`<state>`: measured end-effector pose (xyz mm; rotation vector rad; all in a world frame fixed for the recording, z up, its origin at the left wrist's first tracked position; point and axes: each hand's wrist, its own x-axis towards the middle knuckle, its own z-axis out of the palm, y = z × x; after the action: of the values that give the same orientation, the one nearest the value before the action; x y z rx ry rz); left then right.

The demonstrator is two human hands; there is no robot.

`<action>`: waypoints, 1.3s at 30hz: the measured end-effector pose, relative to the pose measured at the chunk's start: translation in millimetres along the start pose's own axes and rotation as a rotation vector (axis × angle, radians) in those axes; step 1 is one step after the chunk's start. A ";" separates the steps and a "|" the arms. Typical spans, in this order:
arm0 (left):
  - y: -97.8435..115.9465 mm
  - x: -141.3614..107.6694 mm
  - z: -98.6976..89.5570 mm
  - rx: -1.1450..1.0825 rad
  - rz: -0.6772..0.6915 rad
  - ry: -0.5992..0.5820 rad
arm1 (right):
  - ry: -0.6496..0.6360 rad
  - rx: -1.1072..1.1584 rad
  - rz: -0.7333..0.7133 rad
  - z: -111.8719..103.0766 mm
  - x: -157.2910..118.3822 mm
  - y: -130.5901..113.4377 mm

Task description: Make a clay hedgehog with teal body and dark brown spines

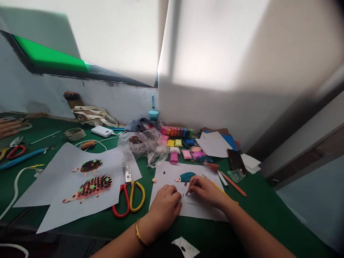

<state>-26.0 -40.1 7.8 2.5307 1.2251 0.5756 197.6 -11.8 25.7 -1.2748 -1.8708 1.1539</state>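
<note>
My right hand (202, 190) grips a thin, pen-like stick (189, 190), its tip down on a white sheet of paper (168, 174). My left hand (167, 203) rests on the same sheet with its fingers curled in; what they hold, if anything, is hidden. A tiny dark bit (183, 195) lies between the two hands near the stick's tip. Just above my right hand, a blue hedgehog figure (187, 177) with a pale snout sits on the paper. Another dark speck (164, 172) and a small pale clay ball (154, 180) lie toward the sheet's left side.
Left of the sheet lie red-and-yellow-handled scissors (128, 193) and papers bearing two spiky hedgehogs (94, 188). Behind are a clear plastic bag (145, 143) and coloured clay packets (173, 157). An orange stick (233, 183) and a dark phone-like slab (236, 160) lie right. Another person's hand (9, 128) shows far left.
</note>
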 end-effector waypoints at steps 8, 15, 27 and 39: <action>0.9 -0.1 -1.3 0.001 -0.004 -0.002 | 0.025 0.099 0.025 -2.1 -5.4 -3.0; -0.1 -0.2 0.4 0.002 -0.007 -0.001 | -0.025 -0.008 -0.002 -0.6 -4.4 -10.3; 0.6 0.5 -0.7 0.004 -0.011 -0.005 | -0.002 -0.100 -0.060 -2.2 -0.3 -4.0; 3.1 1.0 -3.3 0.032 -0.028 -0.017 | 0.005 -0.094 -0.092 -10.0 18.3 3.4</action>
<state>-24.8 -41.0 12.3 2.5350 1.2723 0.5311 200.6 9.1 27.1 -1.2267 -1.9788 1.0256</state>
